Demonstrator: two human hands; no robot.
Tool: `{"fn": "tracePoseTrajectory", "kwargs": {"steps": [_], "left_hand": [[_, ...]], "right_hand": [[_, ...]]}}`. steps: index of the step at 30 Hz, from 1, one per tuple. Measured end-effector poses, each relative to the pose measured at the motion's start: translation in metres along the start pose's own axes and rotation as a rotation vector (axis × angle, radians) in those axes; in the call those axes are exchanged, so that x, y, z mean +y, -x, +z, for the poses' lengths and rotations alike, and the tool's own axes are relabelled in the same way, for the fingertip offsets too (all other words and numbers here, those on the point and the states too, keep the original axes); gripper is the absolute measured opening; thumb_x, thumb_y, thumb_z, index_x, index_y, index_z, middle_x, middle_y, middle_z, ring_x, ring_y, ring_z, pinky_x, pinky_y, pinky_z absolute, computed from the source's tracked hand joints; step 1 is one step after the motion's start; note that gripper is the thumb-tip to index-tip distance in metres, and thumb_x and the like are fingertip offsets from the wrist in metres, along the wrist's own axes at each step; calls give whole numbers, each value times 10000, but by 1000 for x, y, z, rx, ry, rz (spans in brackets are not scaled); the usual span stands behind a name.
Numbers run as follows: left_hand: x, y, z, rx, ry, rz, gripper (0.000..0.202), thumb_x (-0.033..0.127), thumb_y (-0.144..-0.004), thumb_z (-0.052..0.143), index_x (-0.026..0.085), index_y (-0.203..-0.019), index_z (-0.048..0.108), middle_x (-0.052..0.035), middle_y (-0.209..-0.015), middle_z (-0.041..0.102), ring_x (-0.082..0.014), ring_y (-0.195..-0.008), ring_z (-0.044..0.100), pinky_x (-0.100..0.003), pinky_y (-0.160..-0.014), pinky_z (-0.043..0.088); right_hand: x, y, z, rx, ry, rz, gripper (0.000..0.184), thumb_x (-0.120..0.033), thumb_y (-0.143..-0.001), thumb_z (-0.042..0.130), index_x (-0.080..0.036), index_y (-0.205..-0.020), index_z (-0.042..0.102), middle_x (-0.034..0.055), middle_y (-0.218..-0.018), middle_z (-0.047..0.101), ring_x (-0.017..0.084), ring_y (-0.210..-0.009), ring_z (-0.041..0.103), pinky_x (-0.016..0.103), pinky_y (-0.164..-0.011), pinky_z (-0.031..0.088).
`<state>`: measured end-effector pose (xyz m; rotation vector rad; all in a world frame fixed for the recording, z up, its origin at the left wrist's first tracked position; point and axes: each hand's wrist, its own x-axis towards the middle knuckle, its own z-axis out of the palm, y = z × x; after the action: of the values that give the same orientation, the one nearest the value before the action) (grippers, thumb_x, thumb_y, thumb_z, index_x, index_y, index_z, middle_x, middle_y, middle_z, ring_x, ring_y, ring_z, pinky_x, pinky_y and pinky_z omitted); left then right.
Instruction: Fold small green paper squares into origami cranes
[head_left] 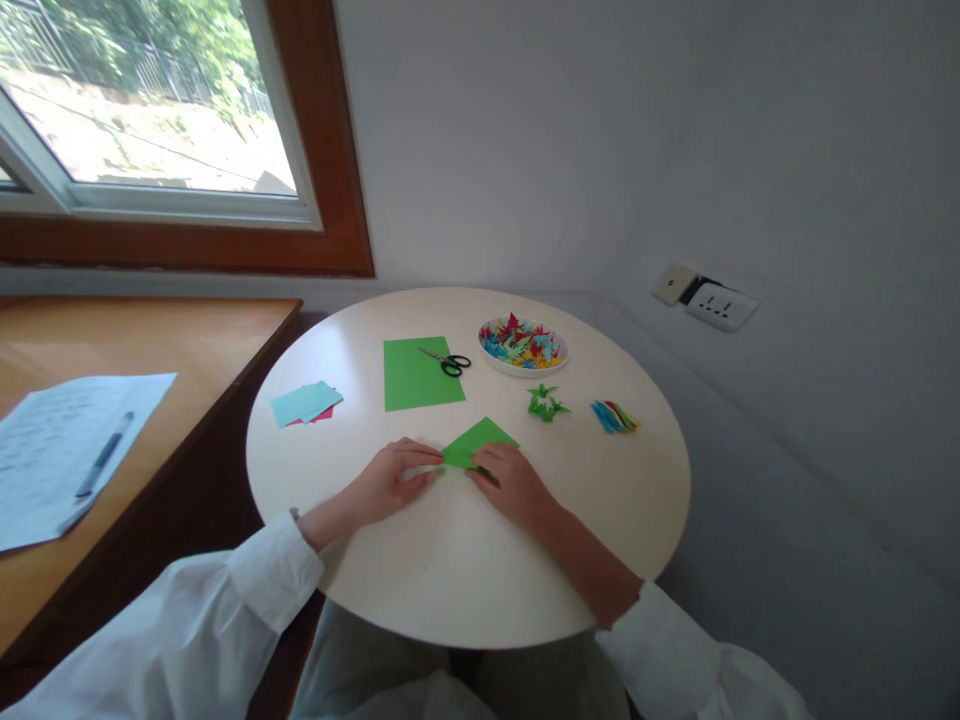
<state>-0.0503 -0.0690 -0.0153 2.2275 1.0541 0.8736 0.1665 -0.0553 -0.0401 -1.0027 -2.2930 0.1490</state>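
A small green sheet of paper point(480, 436), folded into a triangle, lies on the table in front of me with its point facing away. My left hand point(391, 482) is at its left corner, fingers together and thumb below, pinching or pressing the tip. On the near right part of the paper, my right hand point(514, 484) has its fingers and thumb closed on the edge, hiding some of it. Just beyond are several small green folded paper cranes point(546, 403). A larger green paper sheet point(420, 380) lies farther back, with black-handled scissors point(451, 364) over its right edge.
The round white table point(465, 570) also bears a white bowl point(489, 364) of colourful folded cranes, coloured paper strips point(615, 416) at right, and light-blue paper pieces point(306, 402) over red at left. On the wooden desk point(225, 325) are a written sheet point(45, 440) and a pen point(105, 455).
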Motion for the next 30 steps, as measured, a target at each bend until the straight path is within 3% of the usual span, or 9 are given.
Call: {"fn": "tracePoseTrajectory", "kwargs": {"steps": [8, 18, 23, 30], "left_hand": [[0, 23, 3, -83, -353, 5, 262, 209, -846, 438, 222, -1006, 646, -79, -1146, 627, -225, -1050, 534, -424, -921, 364], [6, 25, 6, -63, -404, 16, 294, 225, -882, 389, 209, -1088, 598, -94, -1107, 615, -227, -1024, 513, -421, -901, 340], [7, 25, 8, -52, -416, 13, 301, 234, -874, 404, 216, -1109, 591, -101, -1126, 595, -238, -1009, 502, -432, -900, 331], [8, 25, 9, -61, -408, -2, 337, 232, -867, 423, 211, -1187, 529, -111, -1100, 571, -251, -1010, 493, -427, -857, 317]], "right_hand": [[-10, 2, -4, -69, -11, -9, 150, -204, -848, 503, -182, -786, 638, 73, -827, 658, 188, -782, 568, 332, -731, 445], [-14, -14, -9, -116, -232, 319, 249, -231, -824, 466, -185, -589, 534, 14, -649, 579, 143, -655, 529, 267, -630, 410], [-15, -16, -4, -18, -217, 407, 143, -231, -769, 495, -186, -648, 556, 27, -685, 602, 153, -660, 541, 273, -630, 418], [-17, -19, -3, 2, -175, 459, 126, -232, -745, 500, -186, -633, 536, 10, -633, 574, 140, -595, 518, 260, -583, 415]]}}
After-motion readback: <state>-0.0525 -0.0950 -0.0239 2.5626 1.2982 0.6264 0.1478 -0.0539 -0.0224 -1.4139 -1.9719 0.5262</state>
